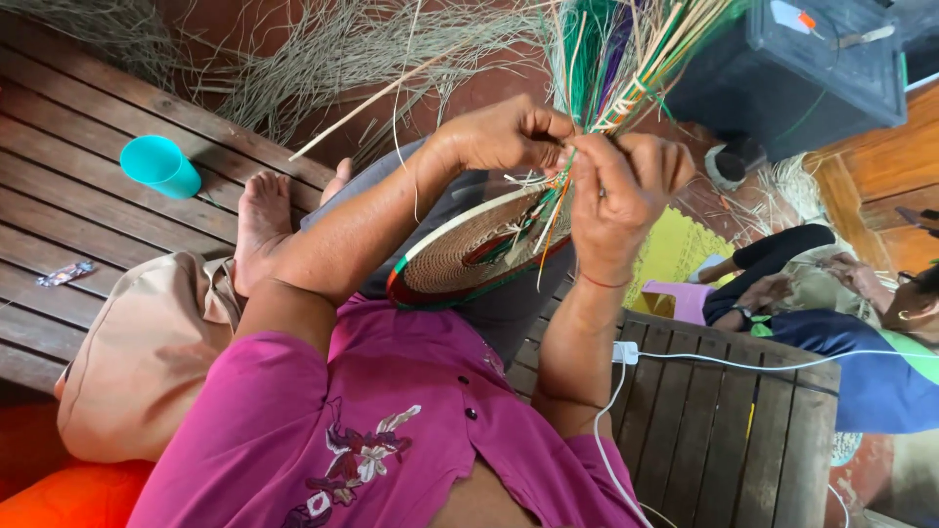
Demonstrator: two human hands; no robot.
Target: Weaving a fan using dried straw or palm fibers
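disc (469, 256): woven, round, tilted on edge over the lap at centre, so its rim faces the fingers | left hand (504, 135): pinched shut on strands (626, 49) at the rim | right hand (621, 191): closed on the rim, steadying it | strands fan far, clear of the weave | cup (159, 165): far left on bench (59, 186)

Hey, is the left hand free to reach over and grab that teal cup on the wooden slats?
Probably not right now. The left hand is pinching strands at the rim of the woven disc, as is the right hand. The teal cup lies apart with open slats between.
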